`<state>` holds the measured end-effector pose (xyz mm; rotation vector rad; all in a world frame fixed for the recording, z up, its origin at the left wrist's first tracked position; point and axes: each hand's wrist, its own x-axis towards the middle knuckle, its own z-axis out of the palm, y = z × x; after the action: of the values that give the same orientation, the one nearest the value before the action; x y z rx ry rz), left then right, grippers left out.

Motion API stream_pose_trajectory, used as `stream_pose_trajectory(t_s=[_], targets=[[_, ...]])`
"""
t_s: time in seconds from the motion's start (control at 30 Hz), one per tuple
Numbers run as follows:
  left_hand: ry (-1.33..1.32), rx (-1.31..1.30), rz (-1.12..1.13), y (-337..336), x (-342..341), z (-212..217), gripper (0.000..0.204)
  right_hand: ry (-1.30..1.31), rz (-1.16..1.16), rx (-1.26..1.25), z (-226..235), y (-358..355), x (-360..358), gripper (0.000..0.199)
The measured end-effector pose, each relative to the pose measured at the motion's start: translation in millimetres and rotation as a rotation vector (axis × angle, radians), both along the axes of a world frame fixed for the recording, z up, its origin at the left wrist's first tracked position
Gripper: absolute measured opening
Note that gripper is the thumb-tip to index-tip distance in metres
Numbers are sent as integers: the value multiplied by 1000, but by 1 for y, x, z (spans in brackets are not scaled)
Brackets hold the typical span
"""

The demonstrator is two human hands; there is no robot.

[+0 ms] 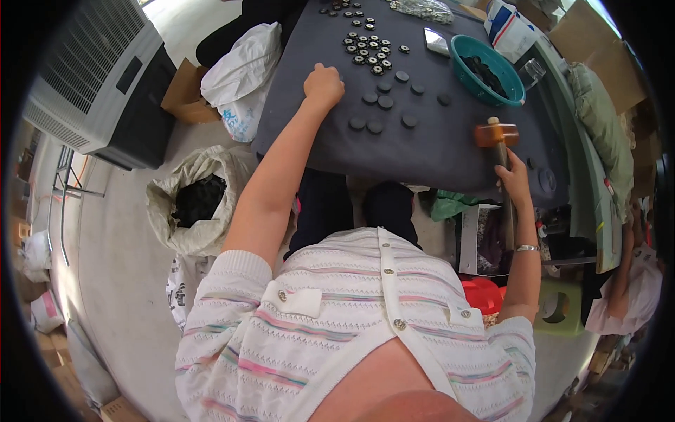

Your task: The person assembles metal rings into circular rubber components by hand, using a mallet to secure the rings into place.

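My right hand (515, 177) grips the handle of a wooden mallet (496, 133), whose head hovers over the right part of a dark grey work table (436, 151). My left hand (323, 84) rests as a closed fist on the table's left side; whether it holds anything is hidden. Several dark round discs (385, 102) lie between my hands. Farther back sits a cluster of small black and silver ring parts (367, 49).
A teal basket (485, 69) with dark pieces stands at the table's back right. An open sack of black material (199, 198) and a white bag (242, 74) sit on the floor at left, near a large grey fan unit (98, 77). Red stool (484, 294) at right.
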<state>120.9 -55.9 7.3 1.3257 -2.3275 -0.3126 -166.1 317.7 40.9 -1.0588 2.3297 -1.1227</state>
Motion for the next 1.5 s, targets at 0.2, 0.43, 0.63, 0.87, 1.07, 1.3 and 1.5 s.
stream_pose_trajectory(t_s=[0.2, 0.43, 0.63, 0.87, 1.07, 1.3, 1.5], targets=[[607, 689, -305, -5, 20, -3, 43, 710, -10, 157, -31, 9, -36, 46], [1100, 1022, -609, 46, 47, 18, 37, 1014, 83, -88, 10, -61, 39, 34], [1147, 997, -649, 64, 54, 22, 38, 602, 384, -179, -7, -143, 105, 46], [1300, 1102, -693, 74, 59, 15, 39, 690, 416, 14, -29, -182, 117, 35], [1356, 1295, -527, 61, 69, -9, 36, 507, 411, 47, -23, -187, 113, 27], [-11, 77, -316, 100, 42, 13, 44, 546, 496, 30, -15, -209, 127, 41], [34, 22, -430, 81, 42, 6, 43, 617, 506, 101, -27, -226, 119, 45]])
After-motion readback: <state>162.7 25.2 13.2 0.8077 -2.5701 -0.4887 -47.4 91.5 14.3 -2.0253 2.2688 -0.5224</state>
